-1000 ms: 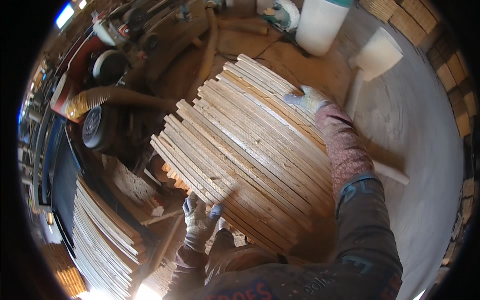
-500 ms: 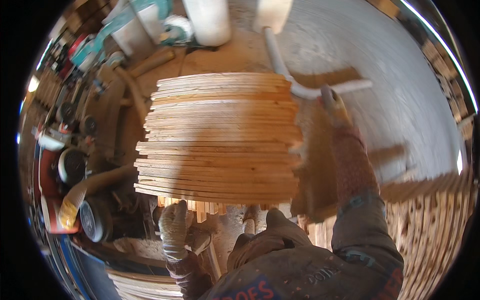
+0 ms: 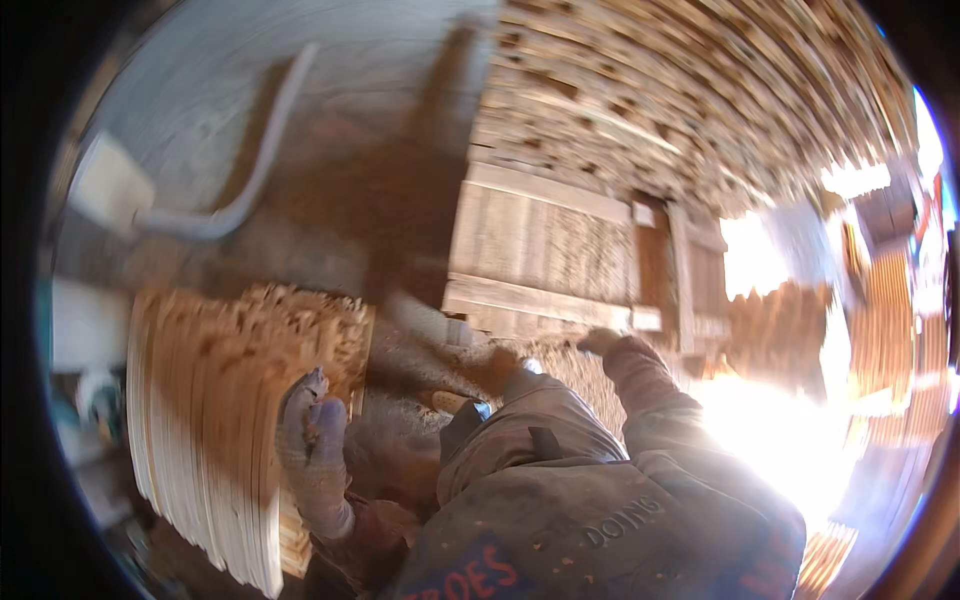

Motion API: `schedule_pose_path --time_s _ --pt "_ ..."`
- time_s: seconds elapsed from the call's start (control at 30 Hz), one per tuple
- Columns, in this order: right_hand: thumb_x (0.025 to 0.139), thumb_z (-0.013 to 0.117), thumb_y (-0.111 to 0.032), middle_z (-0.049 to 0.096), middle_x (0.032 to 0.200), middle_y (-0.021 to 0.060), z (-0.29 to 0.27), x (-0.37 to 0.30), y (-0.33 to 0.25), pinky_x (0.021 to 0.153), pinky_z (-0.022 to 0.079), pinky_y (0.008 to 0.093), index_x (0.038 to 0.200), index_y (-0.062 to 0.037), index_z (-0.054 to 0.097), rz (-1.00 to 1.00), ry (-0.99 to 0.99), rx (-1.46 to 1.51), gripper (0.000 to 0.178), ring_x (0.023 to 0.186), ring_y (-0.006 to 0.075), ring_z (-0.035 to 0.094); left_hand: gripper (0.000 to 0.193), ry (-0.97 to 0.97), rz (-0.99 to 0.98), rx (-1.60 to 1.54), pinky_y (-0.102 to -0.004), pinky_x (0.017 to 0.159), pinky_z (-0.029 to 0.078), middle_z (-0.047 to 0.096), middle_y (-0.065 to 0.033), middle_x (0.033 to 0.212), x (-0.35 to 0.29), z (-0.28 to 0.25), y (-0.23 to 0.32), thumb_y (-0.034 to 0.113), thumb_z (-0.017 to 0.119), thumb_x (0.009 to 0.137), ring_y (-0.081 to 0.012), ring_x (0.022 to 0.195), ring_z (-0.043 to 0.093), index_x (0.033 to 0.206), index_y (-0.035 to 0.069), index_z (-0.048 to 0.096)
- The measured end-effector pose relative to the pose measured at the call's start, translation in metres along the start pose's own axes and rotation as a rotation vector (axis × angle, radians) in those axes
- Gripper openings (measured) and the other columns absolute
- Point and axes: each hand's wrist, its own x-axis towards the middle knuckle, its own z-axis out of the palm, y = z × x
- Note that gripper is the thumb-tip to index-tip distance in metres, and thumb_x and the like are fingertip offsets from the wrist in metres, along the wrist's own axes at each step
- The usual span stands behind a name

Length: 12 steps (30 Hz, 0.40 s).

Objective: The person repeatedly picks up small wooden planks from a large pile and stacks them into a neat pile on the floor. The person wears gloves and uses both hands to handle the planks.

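My left hand [image 3: 315, 435], in a pale glove with bluish-grey fingertips, is beside the stack of thin wooden boards [image 3: 195, 430] at the left. Its fingers point up and are loosely apart, with nothing visible in them; whether it touches the boards I cannot tell. My right hand [image 3: 600, 342] reaches forward near the lower edge of a wooden plank panel [image 3: 545, 240]. It is small and smeared by motion, so its fingers do not show clearly. No held thing can be made out in it.
Behind the panel spreads a large layered stack of rough wood [image 3: 640, 90]. A pale hose [image 3: 265, 160] curves over the grey floor [image 3: 370, 60] at the far left. Glaring sunlight lies at the right, near more stacked boards [image 3: 880, 330]. My legs [image 3: 540, 430] are below.
My view has swung to the right: the board stack moved from the centre to the left, and the plank panel came into view. My right hand has moved away from that stack.
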Motion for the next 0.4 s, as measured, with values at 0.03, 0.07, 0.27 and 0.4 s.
schedule_pose_path --time_s 0.03,0.07,0.27,0.4 --pt "0.084 0.072 -0.051 0.066 0.136 0.0215 -0.006 -0.013 -0.031 0.111 0.046 0.0417 0.134 -0.0057 0.068 0.057 0.062 0.148 0.068 0.130 0.0363 0.059 0.035 -0.067 0.021 0.160 -0.0297 0.089 0.053 0.065 -0.0118 0.127 0.005 0.016 0.012 0.002 0.070 0.095 -0.0176 0.109 0.063 0.128 -0.003 0.065" --pt "0.083 0.076 -0.052 0.066 0.135 0.0241 -0.018 -0.037 -0.041 0.110 0.047 0.0421 0.134 0.0003 0.066 0.006 0.148 0.328 0.073 0.128 0.0373 0.061 0.037 -0.156 -0.047 0.121 -0.0287 0.086 0.053 0.067 -0.0106 0.123 0.009 0.040 0.022 0.004 0.072 0.093 -0.0158 0.106 0.063 0.129 -0.003 0.065" --pt "0.080 0.086 -0.044 0.061 0.142 0.0251 -0.036 -0.105 0.085 0.112 0.046 0.0418 0.151 0.0056 0.046 0.022 0.393 0.796 0.095 0.132 0.0359 0.059 0.060 -0.704 0.086 0.327 -0.0328 0.089 0.054 0.069 -0.0159 0.127 0.026 0.234 -0.041 0.018 0.084 0.085 -0.0223 0.103 0.066 0.138 0.001 0.061" --pt "0.079 0.086 -0.044 0.065 0.136 0.0245 -0.060 -0.093 0.199 0.113 0.044 0.0416 0.155 -0.0036 0.044 0.179 0.439 0.731 0.095 0.132 0.0353 0.060 0.088 -0.874 0.196 0.866 -0.0417 0.112 0.047 0.055 -0.0160 0.150 0.017 0.354 -0.156 0.035 0.091 0.077 -0.0320 0.131 0.058 0.151 0.014 0.051"
